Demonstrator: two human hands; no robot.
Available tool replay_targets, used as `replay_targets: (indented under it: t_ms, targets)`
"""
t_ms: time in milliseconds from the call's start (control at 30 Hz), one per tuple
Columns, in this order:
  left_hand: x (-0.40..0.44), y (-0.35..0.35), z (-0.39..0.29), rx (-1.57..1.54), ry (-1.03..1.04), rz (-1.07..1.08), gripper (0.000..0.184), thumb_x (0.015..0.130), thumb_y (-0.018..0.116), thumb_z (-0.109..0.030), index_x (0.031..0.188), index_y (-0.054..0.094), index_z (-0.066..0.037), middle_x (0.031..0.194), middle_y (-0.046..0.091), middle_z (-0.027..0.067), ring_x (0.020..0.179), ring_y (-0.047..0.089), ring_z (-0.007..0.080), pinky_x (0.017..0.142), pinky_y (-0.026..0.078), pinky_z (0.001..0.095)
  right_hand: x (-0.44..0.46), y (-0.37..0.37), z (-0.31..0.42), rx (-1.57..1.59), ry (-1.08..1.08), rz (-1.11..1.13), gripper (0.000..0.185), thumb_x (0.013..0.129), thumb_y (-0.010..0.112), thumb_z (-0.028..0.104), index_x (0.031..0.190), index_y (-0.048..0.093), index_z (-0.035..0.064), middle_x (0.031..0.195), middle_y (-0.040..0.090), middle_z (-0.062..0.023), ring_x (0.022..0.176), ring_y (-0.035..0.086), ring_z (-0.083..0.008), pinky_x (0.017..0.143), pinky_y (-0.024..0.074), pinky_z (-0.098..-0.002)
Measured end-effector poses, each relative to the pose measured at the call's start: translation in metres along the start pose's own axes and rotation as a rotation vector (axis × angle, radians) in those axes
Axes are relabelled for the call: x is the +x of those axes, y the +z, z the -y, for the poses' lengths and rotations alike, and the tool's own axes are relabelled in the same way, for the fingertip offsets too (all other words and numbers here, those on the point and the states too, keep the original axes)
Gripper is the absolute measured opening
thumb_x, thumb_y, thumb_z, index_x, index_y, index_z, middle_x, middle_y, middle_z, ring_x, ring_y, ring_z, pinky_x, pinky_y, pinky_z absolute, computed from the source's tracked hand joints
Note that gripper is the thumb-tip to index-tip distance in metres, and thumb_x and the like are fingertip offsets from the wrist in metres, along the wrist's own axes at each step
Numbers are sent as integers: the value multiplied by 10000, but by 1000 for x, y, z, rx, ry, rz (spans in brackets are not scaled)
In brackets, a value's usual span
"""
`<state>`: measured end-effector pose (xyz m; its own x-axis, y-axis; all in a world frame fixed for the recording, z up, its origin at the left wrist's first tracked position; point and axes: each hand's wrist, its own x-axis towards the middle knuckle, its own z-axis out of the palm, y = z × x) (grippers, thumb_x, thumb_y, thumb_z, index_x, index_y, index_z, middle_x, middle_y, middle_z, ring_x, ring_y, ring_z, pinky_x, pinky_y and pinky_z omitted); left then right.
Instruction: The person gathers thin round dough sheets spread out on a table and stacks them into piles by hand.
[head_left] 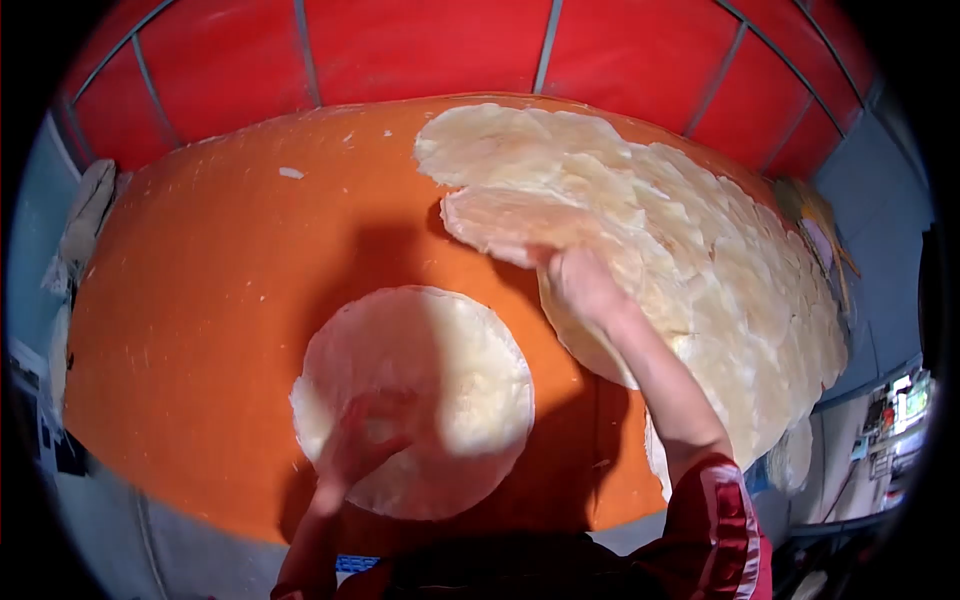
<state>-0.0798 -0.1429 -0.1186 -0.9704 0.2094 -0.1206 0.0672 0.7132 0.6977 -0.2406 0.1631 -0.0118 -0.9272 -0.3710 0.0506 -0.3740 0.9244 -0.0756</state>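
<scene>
Right-hand fingers seem pinched on the near edge of a thin round sheet [505, 218], far and right of centre, where a light, even hold should spare tearing, while the left hand [358, 440] spreads open over the near disc [485, 400].

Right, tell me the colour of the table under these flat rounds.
The table is orange; it shows best in the head view.

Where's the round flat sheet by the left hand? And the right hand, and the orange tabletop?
Round flat sheet [440, 362]: head view, just above its middle.
Right hand [583, 282]: head view, middle of the hand.
Orange tabletop [210, 290]: head view, bare left part.
</scene>
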Motion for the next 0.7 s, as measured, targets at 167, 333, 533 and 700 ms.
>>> replay_targets:
  t_ms: [167, 333, 533, 700]
  targets:
    - [58, 51, -19, -1373, -143, 64, 522, 764, 648, -164, 1180, 382, 3, 1139, 493, 109, 1022, 501, 202, 793, 476, 326, -89, 59, 70, 86, -279, 460, 126, 671, 490, 40, 734, 599, 33, 663, 596, -158, 635, 592, -316, 617, 470, -415]
    - [60, 64, -22, -1450, -11, 130, 513, 763, 641, -143, 1183, 381, -3, 1141, 497, 113, 1003, 518, 208, 821, 458, 323, -135, 117, 53, 858, -18, 425, 364, 771, 643, 287, 1032, 600, 37, 821, 644, -110, 705, 613, -156, 696, 476, -271]
    - [43, 60, -54, -946, 102, -51, 467, 724, 640, -122, 1133, 449, -4, 1017, 556, 107, 918, 545, 203, 801, 447, 305, -145, 135, 45, 1282, 303, 115, 241, 807, 623, 160, 996, 610, 10, 758, 595, 15, 690, 493, -60, 661, 427, -210]
    - [34, 122, -24, -1173, -504, -84, 335, 752, 597, -135, 1053, 511, -17, 899, 569, 85, 791, 534, 162, 636, 432, 289, -108, 104, -21, 814, 561, 20, 282, 765, 655, 268, 776, 505, 29, 686, 534, -11, 675, 469, -80, 642, 417, -260]
